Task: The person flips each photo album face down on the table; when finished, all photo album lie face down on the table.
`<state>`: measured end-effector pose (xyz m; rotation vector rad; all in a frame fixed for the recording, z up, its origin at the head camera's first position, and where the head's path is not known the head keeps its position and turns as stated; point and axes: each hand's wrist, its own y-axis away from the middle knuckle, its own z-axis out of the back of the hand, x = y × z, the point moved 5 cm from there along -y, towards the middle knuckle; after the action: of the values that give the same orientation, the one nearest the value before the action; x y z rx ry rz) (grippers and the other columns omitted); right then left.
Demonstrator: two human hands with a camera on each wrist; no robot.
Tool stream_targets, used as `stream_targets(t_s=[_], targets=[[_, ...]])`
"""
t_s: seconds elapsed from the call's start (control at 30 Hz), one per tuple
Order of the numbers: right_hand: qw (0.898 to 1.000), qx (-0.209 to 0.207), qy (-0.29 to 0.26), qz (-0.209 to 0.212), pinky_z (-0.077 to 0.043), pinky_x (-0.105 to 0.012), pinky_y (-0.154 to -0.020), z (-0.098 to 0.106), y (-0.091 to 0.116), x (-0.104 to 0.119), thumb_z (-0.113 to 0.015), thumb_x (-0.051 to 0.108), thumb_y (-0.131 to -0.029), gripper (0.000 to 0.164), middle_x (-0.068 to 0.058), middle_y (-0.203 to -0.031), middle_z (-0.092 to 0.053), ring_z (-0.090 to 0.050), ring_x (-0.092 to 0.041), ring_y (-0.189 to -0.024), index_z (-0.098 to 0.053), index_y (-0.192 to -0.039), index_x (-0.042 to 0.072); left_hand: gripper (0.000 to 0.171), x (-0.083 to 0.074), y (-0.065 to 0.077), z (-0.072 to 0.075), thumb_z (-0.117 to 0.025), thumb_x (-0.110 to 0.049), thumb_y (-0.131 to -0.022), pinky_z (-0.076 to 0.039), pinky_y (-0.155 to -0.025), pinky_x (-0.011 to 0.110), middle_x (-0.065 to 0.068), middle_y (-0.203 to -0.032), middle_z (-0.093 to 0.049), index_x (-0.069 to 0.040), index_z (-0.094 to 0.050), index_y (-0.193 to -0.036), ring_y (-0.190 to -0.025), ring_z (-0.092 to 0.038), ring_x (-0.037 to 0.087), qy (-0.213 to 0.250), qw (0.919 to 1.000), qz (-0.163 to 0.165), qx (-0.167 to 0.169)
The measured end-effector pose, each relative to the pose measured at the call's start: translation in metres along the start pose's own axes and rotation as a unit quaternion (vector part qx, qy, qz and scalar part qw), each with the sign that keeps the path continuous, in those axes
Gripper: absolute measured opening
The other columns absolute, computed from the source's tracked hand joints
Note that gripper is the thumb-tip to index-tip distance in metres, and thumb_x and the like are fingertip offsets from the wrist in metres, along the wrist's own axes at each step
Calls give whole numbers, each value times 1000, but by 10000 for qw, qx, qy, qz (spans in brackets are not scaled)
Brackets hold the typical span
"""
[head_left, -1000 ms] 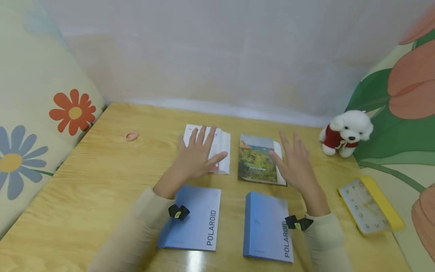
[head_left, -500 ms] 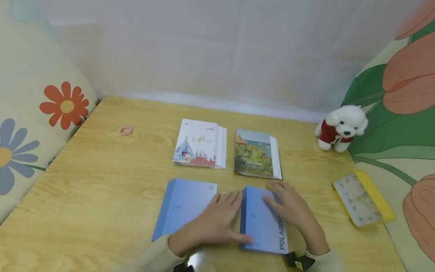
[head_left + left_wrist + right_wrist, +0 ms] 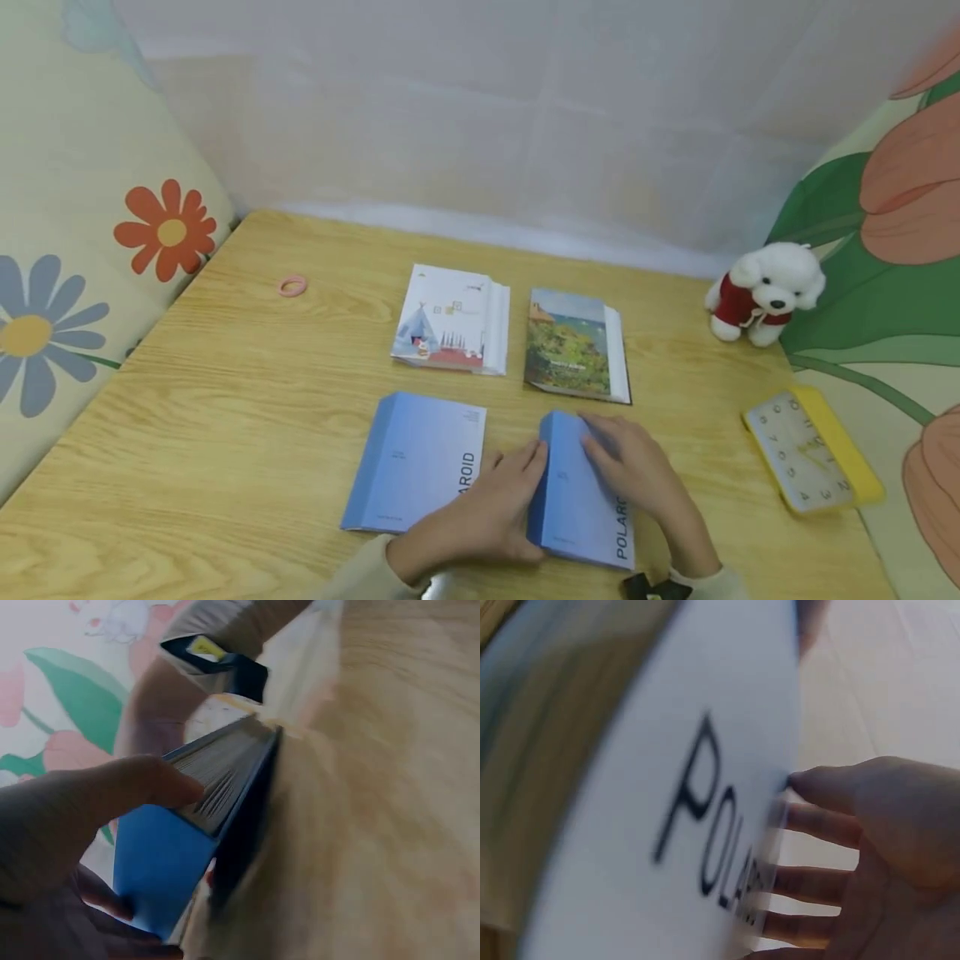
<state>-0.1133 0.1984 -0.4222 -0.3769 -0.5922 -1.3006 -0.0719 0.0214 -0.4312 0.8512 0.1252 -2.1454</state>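
Observation:
In the head view a blue photo album (image 3: 581, 492), lettered POLAROID, is between both hands at the front right. My left hand (image 3: 491, 508) grips its spine side; in the left wrist view the thumb (image 3: 161, 784) lies on the page edges and the other fingers are at the spine. My right hand (image 3: 637, 467) holds the far right part, thumb over the cover. Seen from the left wrist, the album (image 3: 169, 855) is tilted, with its lower cover splayed from the pages. A matching blue album (image 3: 427, 467) lies just left of my left hand.
Behind lie a white album with a tent picture (image 3: 446, 317) and a landscape-covered album (image 3: 570, 346). A pink ring (image 3: 292, 286) is at the back left of the wooden table (image 3: 247, 400). A white toy dog (image 3: 768, 292) and a yellow clock (image 3: 813, 450) stand at the right.
Both hands came back from over the rear albums to the right blue album. Since half a second ago, the left hand has closed round its spine side and the album has tipped slightly.

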Motion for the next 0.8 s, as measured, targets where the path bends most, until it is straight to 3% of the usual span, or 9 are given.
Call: stream_targets(t_s=[0.13, 0.27, 0.4, 0.47, 0.6, 0.8], targets=[[9958, 81, -905, -121, -35, -60, -108, -6, -2, 6, -50, 39, -104, 51, -13, -146, -51, -47, -36, -133, -49, -147, 12, 118, -2, 8, 15, -87, -25, -71, -29, -114, 50, 23, -163, -7, -2, -11, -158, -146, -20, 37, 987, 9947, -267, -111], [9830, 136, -1822, -207, -34, -60, -108, -8, -3, 13, -42, 47, -105, 60, -16, -151, -44, -43, -38, -135, -40, -152, 11, 108, -10, 18, 31, -85, -21, -76, -36, -110, 50, 20, -164, -3, -7, -17, -159, -145, -21, 39, 1245, 9906, -521, -226], [9627, 147, -2670, -410, -28, -60, -112, -9, -6, 17, -37, 48, -106, 65, -21, -153, -38, -36, -40, -139, -31, -155, 6, 91, -20, 23, 45, -83, -24, -82, -39, -108, 48, 17, -164, -7, -9, -32, -155, -145, -24, 37, 1005, 9900, -879, -458], [9454, 224, -3218, -453, -25, -59, -114, -10, -7, 19, -37, 47, -106, 65, -21, -154, -35, -32, -39, -142, -28, -155, 4, 83, -26, 24, 49, -82, -29, -82, -38, -109, 48, 18, -164, -11, -8, -41, -152, -145, -25, 36, 699, 9893, -1125, -618], [9197, 321, -3888, -450, -32, -53, -112, -11, -8, 20, -39, 43, -107, 62, -18, -151, -39, -39, -34, -138, -27, -155, 5, 73, -36, 22, 50, -78, -41, -85, -38, -110, 48, 19, -163, -15, -10, -51, -145, -145, -26, 34, 79, 9846, -1536, -829], [9178, 195, -3941, -449, -41, -45, -104, -11, -7, 15, -40, 42, -107, 53, -14, -133, -52, -50, -28, -125, -36, -150, 11, 70, -40, 19, 47, -75, -45, -87, -43, -106, 45, 17, -163, -16, -13, -53, -145, -143, -30, 32, -190, 9805, -1700, -965]])
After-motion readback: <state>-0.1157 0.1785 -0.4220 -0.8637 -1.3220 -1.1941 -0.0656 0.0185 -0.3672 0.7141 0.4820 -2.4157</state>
